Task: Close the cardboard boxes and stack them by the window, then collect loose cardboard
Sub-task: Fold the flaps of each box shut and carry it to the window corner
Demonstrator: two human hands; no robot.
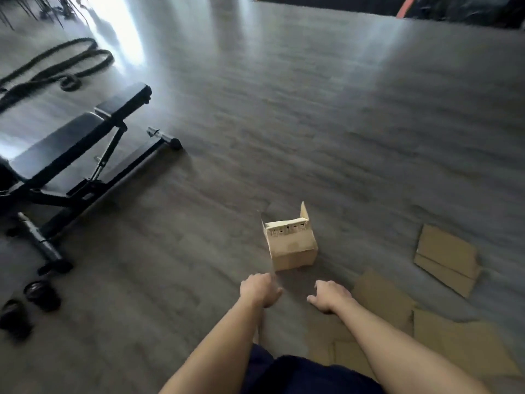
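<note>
Nothing is held in either hand. The left hand (259, 290) and the right hand (331, 298) are stretched out side by side, low over the floor, with the fingers loosely bent down and nothing between them. The picture is blurry, so the exact bend of the fingers cannot be told.

Just past the hands, a small brown cardboard box (292, 243) is seen standing on the floor. It is not touched by either hand. One flap is standing up at its far right corner, so the box does not look fully closed. The hands are likely being reached toward it so it can be shut or picked up.

To the right, flat brown cardboard pieces (383, 302) are lying on the floor beside the right arm. One more flat folded cardboard sheet (447, 260) is lying farther right, apart from the box. These are probably the loose bits to be gathered later.

The grey wood-look floor (312, 123) is shiny. Bright light is seen on it at the top left. A black padded workout bench (71, 155) is standing at the left, with a thick black rope (56, 69) coiled behind it.
</note>
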